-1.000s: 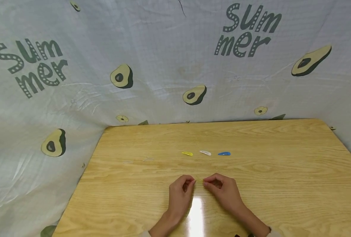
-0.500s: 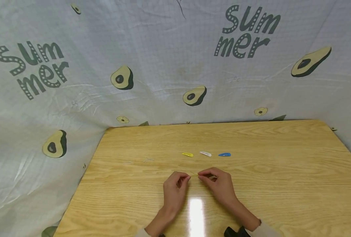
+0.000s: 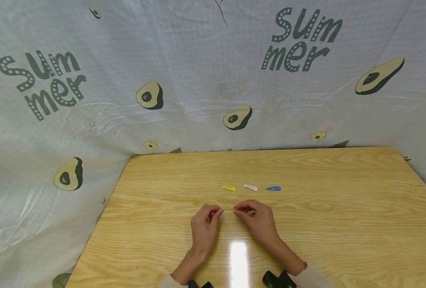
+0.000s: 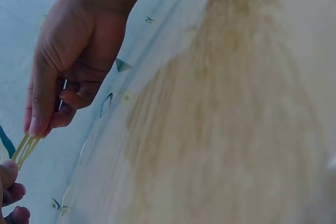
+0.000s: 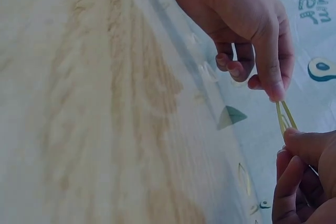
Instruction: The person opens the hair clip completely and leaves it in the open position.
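Note:
Between both hands, above the table, is a thin yellow hair clip (image 3: 228, 209). Its narrow arms stand spread apart in the right wrist view. One end is pinched between thumb and fingertips of the left hand (image 3: 204, 227). The right hand (image 3: 259, 220) pinches the other end the same way; fingertips hide both ends. Beyond the hands, a yellow snap hair clip (image 3: 229, 188), a white one (image 3: 250, 187) and a blue one (image 3: 273, 188) lie in a row on the wooden table (image 3: 335, 224).
Two faint, pale curved pieces, one farther left (image 3: 157, 197) and another piece (image 3: 180, 195), lie left of the clips; their kind is unclear. A printed cloth (image 3: 191, 132) hangs along the table's back and sides. Black devices (image 3: 279, 279) sit at the wrists.
Both hands have shifted left and slightly farther from the body, with the yellow clip between them. More of that clip shows now. The three clips in the row stay put.

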A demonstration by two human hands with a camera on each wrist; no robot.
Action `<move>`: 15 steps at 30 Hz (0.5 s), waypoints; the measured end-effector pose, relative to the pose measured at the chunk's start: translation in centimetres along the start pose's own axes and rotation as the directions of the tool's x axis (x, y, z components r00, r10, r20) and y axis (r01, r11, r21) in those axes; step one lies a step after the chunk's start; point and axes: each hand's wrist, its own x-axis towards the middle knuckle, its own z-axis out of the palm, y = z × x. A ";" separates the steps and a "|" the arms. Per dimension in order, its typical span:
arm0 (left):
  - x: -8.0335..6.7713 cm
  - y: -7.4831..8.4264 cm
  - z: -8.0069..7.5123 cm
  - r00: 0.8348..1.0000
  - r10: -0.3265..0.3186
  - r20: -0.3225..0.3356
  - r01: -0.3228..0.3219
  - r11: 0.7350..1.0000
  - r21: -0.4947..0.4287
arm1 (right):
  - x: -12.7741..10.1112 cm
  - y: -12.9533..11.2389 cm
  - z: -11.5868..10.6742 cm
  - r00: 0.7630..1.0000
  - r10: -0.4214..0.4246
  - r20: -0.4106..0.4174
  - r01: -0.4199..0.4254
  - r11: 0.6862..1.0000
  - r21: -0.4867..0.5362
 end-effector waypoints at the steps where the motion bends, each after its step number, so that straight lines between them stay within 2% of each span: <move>1: 0.1 -0.1 -0.1 1.000 0.004 -0.008 -0.004 1.000 0.002 | 0.1 -0.1 0.1 1.000 0.002 0.000 -0.002 1.000 0.001; 5: 0.4 -0.4 -0.3 1.000 -0.011 -0.028 0.012 1.000 0.023 | 0.7 -0.6 0.6 1.000 -0.005 -0.007 0.005 1.000 -0.005; 15: 1.4 -1.5 -1.0 0.998 -0.033 -0.056 0.040 0.990 0.132 | 2.5 -0.9 2.5 0.994 -0.092 -0.053 0.091 0.996 -0.023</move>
